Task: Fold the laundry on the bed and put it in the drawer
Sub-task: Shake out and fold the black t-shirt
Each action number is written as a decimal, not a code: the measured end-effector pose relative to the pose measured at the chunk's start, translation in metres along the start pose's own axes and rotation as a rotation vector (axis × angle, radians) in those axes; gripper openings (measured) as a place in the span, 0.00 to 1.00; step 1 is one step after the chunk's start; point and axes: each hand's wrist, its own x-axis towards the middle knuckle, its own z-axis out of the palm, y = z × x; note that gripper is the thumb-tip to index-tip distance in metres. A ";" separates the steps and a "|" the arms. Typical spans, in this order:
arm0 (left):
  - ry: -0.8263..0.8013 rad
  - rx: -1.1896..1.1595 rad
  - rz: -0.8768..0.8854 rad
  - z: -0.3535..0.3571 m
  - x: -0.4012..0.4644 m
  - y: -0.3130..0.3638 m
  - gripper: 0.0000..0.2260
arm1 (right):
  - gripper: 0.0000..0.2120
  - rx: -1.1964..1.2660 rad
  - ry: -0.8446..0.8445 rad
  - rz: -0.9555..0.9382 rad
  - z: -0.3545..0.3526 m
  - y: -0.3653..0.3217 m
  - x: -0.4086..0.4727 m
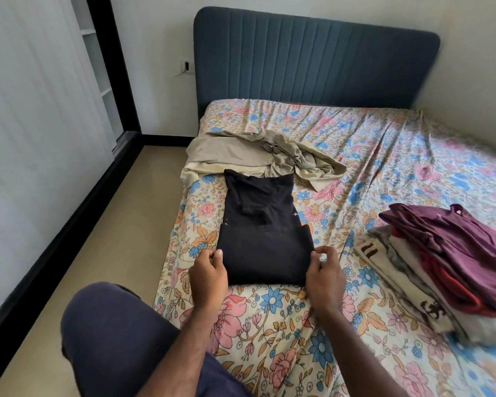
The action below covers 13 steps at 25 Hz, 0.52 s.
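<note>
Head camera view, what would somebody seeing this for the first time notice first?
Probably the black shirt, half folded on the floral sheet near the bed's left edge, with the left hand and right hand pinching its near corners. Next, the stack of clothes at the right, topped by a maroon piece, and the crumpled beige cloth beyond the shirt. The tall blue headboard fills the background.

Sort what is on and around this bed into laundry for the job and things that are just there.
Job: black partly folded garment; crumpled beige cloth; pile of folded clothes topped by a maroon garment.

Just there: floral bedsheet; blue padded headboard; wall socket.
</note>
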 end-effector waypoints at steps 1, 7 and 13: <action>-0.009 0.065 0.034 -0.003 -0.001 -0.001 0.06 | 0.06 0.000 0.025 -0.024 -0.003 0.002 -0.005; -0.111 0.111 0.027 -0.019 0.001 -0.007 0.10 | 0.14 -0.176 -0.094 -0.098 -0.023 0.004 -0.003; -0.295 0.184 -0.053 -0.050 -0.015 -0.018 0.15 | 0.18 -0.350 -0.116 -0.102 -0.050 0.013 -0.028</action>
